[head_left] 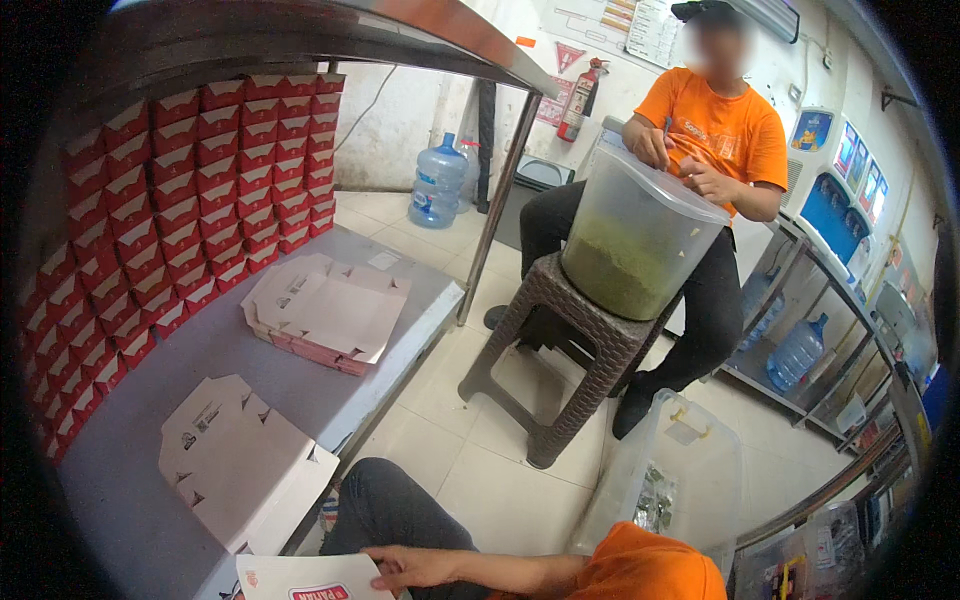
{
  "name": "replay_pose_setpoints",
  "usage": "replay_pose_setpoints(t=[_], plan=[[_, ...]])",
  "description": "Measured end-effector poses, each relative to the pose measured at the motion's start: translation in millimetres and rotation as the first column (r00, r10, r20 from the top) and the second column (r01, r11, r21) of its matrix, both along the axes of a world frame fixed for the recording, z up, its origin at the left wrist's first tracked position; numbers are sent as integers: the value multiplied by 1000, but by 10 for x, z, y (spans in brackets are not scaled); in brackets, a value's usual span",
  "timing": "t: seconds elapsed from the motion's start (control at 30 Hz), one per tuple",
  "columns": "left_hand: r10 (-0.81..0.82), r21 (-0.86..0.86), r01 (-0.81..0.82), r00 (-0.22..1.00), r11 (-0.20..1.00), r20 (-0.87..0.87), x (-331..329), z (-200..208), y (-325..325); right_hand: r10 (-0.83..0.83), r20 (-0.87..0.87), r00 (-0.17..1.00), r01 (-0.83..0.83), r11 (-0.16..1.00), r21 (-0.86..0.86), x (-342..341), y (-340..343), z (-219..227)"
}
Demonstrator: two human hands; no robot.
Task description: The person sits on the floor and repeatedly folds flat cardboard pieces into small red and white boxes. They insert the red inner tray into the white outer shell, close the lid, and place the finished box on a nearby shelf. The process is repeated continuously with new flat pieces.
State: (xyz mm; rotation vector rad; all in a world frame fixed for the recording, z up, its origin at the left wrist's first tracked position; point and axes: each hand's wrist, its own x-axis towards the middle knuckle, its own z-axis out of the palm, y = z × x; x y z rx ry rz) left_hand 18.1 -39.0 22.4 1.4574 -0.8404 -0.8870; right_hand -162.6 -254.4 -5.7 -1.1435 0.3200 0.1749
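Along the lower edge, my right hand (405,567) pinches the right edge of a white flat carton (310,578) with a red printed panel. The carton is cut off by the picture's edge. My left hand does not show. Just beyond the carton, a stack of flat, unfolded carton blanks (235,455) lies on the grey shelf (330,395). A second stack of blanks (335,310), white above with reddish edges, lies farther back on it.
Folded red-and-white boxes (200,190) stand piled high at the left. A person (720,130) in orange sits behind a clear bin of green powder (640,240) on a brown stool (570,330). A clear plastic tub (700,480) holds small packets at the right.
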Motion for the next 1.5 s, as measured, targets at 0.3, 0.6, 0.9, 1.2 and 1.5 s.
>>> replay_pose_setpoints(t=[0.3, 0.6, 0.9, 1.2, 1.5], plan=[[106, -287, -269, 871, 919, -480, -531, -627, -15, -464, 43, 885, 446, 816, -369, 0, 112, -284], [346, 176, -340, 938, 924, -6, -471, -921, 679, -341, 282, 897, 436, 564, -701, 165, 510, -939], [510, -105, -525, 848, 844, -141, -483, -755, 498, -372, 290, 882, 469, 755, -458, 310, 532, -523], [680, 15, -696, 696, 718, -231, -375, -727, 217, -194, 511, 837, 498, 655, -569, 546, 423, 109], [80, 90, 23, 259, 996, -963, 647, -582, 574, 901, -75, 428, 291, -216, -932, 1372, 246, 1518]])
